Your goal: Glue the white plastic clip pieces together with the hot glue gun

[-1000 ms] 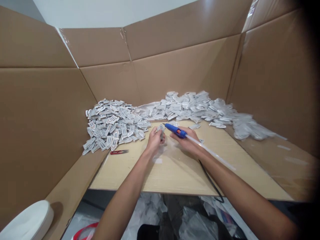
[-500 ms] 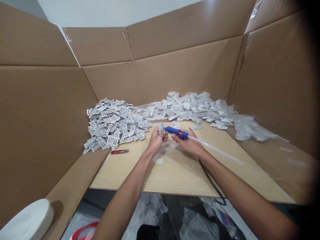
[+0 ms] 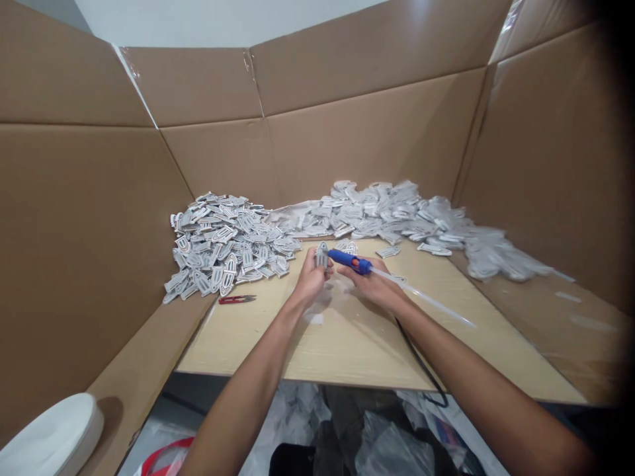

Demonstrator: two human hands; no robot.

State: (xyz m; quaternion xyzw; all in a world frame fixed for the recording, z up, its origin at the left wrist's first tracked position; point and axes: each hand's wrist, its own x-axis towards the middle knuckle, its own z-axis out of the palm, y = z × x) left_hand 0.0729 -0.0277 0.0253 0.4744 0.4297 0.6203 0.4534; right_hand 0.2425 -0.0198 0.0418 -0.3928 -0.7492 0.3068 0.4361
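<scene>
- Left hand (image 3: 308,281) is pinching one small patch (image 3: 321,254), upright.
- Right hand (image 3: 373,284) is gripping the glue gun (image 3: 348,261), nozzle apparently touching the patch.
- Gluing step; next needing steady nozzle.

— What sort of place is shown?

— A small piecework station, of the kind found in a workshop. A wooden board (image 3: 347,344) is walled on 3 sides by tall cardboard sheets (image 3: 89,251).

— What else marks it as such?

— 2 heaps of identical grey-and-white patches (image 3: 228,244) are piled along the board's far edge and far left corner. Red thread snips (image 3: 237,299) are laid near the left edge, and a blue glue gun (image 3: 348,260) is held over the board.
</scene>
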